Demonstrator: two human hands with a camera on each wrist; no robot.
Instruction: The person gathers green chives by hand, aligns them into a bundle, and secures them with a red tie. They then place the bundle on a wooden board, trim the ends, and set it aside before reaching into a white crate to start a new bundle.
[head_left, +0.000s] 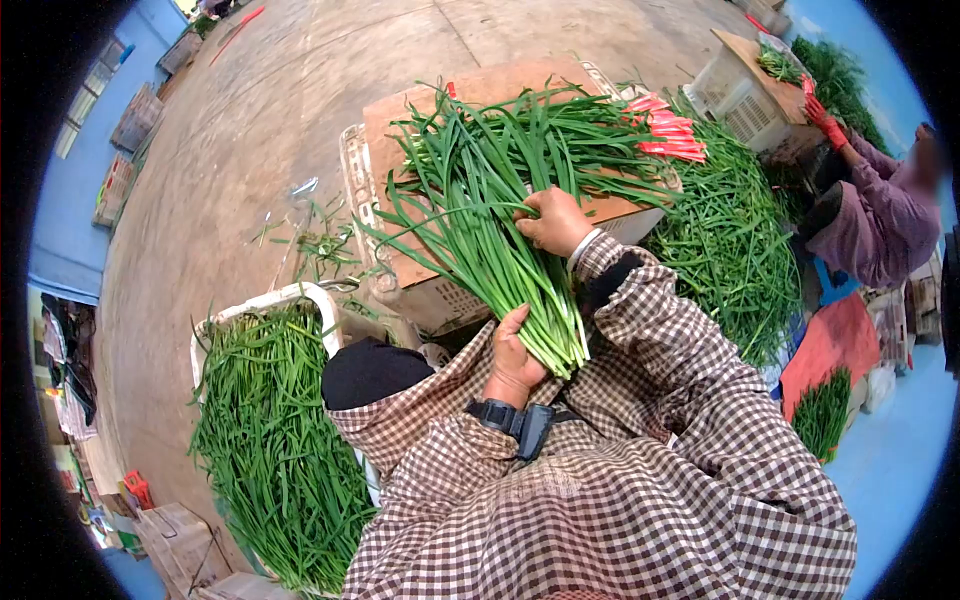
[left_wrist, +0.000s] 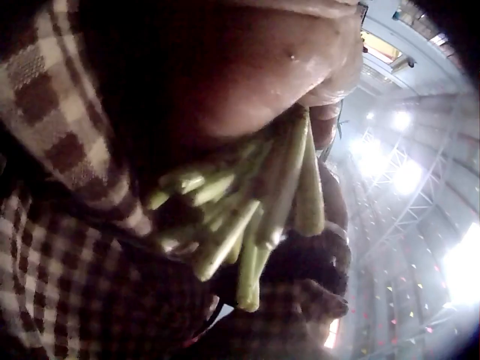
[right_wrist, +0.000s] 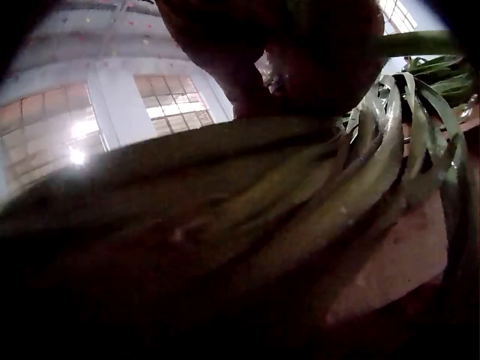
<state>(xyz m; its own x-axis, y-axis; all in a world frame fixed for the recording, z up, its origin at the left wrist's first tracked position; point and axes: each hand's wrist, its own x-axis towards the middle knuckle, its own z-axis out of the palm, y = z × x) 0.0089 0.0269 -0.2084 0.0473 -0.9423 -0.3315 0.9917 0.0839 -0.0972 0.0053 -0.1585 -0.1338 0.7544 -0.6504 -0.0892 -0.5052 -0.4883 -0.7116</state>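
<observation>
A bunch of long green leafy stalks lies slanted, its leaves over a board and its pale ends toward the body. The left hand grips it near those ends, thumb on top; in the left wrist view the cut ends stick out below the left hand. At the bunch's right side, higher up, the right hand pinches a leaf or stalk with curled fingers. The right wrist view is dark, with the right hand above the leaves.
Stalks with red-and-white bands lie on the board, which rests on a crate. A white basket full of greens stands at the left. More loose greens are heaped at the right. Another person in red gloves works at the far right.
</observation>
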